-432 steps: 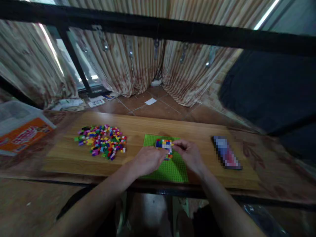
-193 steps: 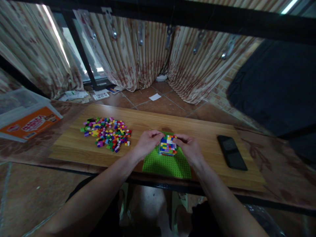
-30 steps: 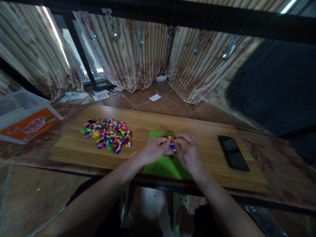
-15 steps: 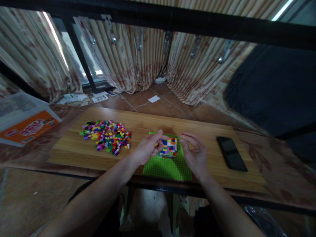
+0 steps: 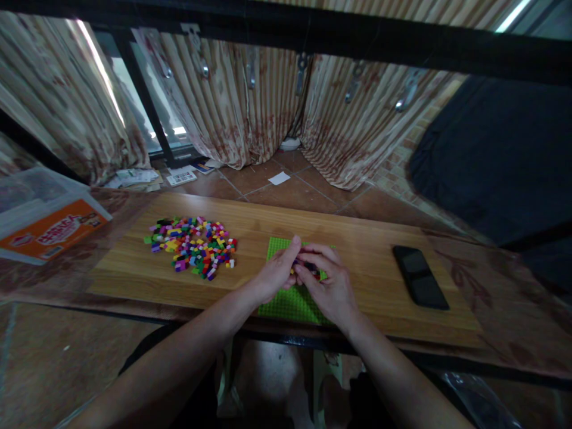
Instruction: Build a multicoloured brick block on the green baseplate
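Note:
A bright green studded baseplate (image 5: 292, 307) lies on the wooden board, partly under my hands. On it stands a low build of multicoloured toy bricks (image 5: 317, 274), now almost wholly covered by my fingers. My left hand (image 5: 277, 273) is closed at the build's left side, thumb pointing up, with a bit of yellow brick showing at its fingertips. From the right, my right hand (image 5: 329, 283) reaches over the build, fingers bent and pinched together close to the left fingertips. What the right fingers hold, if anything, is hidden.
Left of the baseplate, a heap of loose coloured bricks (image 5: 196, 247) spreads over the wooden board (image 5: 254, 217). A black phone (image 5: 420, 277) lies at the right. A clear plastic box (image 5: 49, 217) with an orange label stands at the far left.
My right hand has moved left from beside the build to meet the left fingertips. My left hand has shifted slightly right. The build, visible before, is now mostly covered.

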Demonstrator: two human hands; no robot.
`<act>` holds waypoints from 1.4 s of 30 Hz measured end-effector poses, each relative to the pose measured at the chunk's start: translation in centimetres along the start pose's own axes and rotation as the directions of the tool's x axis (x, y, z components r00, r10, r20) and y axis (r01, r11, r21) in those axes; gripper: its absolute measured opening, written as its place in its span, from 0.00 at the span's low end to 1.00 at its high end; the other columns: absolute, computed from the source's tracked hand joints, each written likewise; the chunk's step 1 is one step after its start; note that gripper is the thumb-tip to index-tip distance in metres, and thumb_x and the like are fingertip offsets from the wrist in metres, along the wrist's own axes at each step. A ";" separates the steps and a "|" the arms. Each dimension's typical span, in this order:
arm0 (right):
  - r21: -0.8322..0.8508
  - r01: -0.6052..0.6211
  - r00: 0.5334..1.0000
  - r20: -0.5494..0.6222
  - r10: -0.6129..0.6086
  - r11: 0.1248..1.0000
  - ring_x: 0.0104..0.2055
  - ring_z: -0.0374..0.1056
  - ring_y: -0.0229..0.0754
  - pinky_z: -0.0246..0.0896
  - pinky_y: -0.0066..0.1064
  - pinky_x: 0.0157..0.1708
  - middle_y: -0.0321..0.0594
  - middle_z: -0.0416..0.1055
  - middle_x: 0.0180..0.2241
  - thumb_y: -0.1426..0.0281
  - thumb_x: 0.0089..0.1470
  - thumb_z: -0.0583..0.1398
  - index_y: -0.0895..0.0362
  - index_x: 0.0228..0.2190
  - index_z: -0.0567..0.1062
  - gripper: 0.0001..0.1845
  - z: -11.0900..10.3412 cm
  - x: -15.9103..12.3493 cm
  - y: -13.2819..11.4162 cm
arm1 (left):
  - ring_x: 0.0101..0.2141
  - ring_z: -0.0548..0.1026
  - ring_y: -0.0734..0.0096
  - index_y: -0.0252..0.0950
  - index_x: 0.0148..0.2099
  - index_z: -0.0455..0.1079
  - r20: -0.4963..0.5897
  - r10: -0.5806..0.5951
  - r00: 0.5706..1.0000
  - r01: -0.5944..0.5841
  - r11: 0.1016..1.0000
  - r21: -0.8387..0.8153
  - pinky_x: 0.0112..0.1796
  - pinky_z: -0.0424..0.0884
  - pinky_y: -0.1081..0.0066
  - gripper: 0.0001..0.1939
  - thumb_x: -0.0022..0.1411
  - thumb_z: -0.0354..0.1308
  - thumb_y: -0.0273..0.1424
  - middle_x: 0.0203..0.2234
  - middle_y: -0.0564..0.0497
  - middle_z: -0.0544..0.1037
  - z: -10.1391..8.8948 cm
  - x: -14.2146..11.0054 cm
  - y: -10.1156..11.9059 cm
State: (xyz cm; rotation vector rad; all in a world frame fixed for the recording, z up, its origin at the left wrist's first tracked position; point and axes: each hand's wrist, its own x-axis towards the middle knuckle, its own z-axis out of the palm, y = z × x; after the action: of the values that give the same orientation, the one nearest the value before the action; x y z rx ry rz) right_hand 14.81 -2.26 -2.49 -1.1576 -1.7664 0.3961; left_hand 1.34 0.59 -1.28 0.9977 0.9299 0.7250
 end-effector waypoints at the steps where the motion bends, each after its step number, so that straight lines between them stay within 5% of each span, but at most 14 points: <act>1: -0.001 -0.008 1.000 -0.004 0.008 1.000 0.47 0.70 0.45 0.67 0.44 0.48 0.42 0.74 0.43 0.68 0.55 0.62 0.50 0.37 0.79 0.07 0.1 0.0 0.0 | 0.14 0.52 0.82 0.34 0.29 0.65 -0.004 0.014 1.000 -0.013 1.000 0.024 0.17 0.43 0.77 0.32 0.61 0.41 0.59 0.15 0.57 0.60 0.1 0.0 -0.1; 8: 0.020 -0.022 1.000 -0.005 0.022 1.000 0.46 0.70 0.45 0.68 0.44 0.47 0.41 0.74 0.42 0.67 0.57 0.61 0.48 0.34 0.80 0.07 -0.2 -0.1 0.3 | 0.16 0.56 0.81 0.34 0.29 0.65 0.013 0.048 0.999 -0.049 0.996 0.071 0.17 0.45 0.76 0.30 0.62 0.42 0.56 0.15 0.56 0.62 0.2 -0.3 0.0; 14: 0.040 -0.035 0.994 -0.100 0.039 0.999 0.45 0.70 0.44 0.68 0.41 0.45 0.39 0.73 0.42 0.65 0.57 0.61 0.47 0.37 0.80 0.07 -0.8 0.1 1.4 | 0.16 0.53 0.86 0.33 0.31 0.66 0.078 -0.004 0.997 0.017 0.987 -0.160 0.17 0.39 0.79 0.13 0.56 0.61 0.39 0.17 0.57 0.64 -0.8 -0.7 0.9; 19: 0.032 -0.035 0.996 -0.078 0.037 0.999 0.47 0.70 0.44 0.67 0.42 0.47 0.41 0.73 0.43 0.66 0.58 0.60 0.47 0.38 0.80 0.09 -1.0 0.2 1.5 | 0.15 0.49 0.88 0.33 0.34 0.68 0.129 -0.056 0.990 0.088 0.962 -0.258 0.17 0.37 0.79 0.13 0.51 0.66 0.35 0.16 0.60 0.62 -1.1 -0.8 1.3; 31: -0.020 -0.004 0.999 -0.037 0.003 1.000 0.44 0.70 0.44 0.67 0.42 0.46 0.40 0.74 0.40 0.67 0.57 0.61 0.49 0.35 0.79 0.06 -1.5 0.5 1.8 | 0.16 0.51 0.85 0.33 0.31 0.69 0.016 -0.003 1.000 0.003 1.000 -0.016 0.18 0.41 0.76 0.16 0.54 0.63 0.42 0.16 0.60 0.60 -0.9 -0.5 0.7; 38: -0.054 -0.090 0.993 -0.081 0.085 0.995 0.44 0.70 0.45 0.65 0.43 0.46 0.40 0.73 0.40 0.66 0.55 0.62 0.51 0.32 0.79 0.05 -1.7 0.8 3.3 | 0.18 0.54 0.82 0.33 0.23 0.65 -0.094 0.156 0.983 -0.133 0.969 0.209 0.21 0.48 0.75 0.16 0.58 0.57 0.38 0.15 0.59 0.59 -1.7 -0.1 1.1; 42: -0.139 -0.028 0.999 -0.035 0.023 0.990 0.44 0.69 0.46 0.64 0.44 0.47 0.42 0.73 0.40 0.67 0.56 0.61 0.51 0.32 0.79 0.06 -1.2 0.6 3.7 | 0.20 0.55 0.80 0.32 0.25 0.69 -0.034 0.193 0.981 -0.172 0.933 0.317 0.23 0.50 0.75 0.15 0.59 0.55 0.37 0.16 0.59 0.60 -2.1 0.0 0.9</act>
State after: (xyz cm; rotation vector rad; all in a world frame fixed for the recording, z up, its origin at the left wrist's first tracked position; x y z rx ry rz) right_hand 17.67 -0.20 -4.10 -1.2793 -1.7744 0.2699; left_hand -0.66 1.74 -0.94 1.3611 1.0386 0.7837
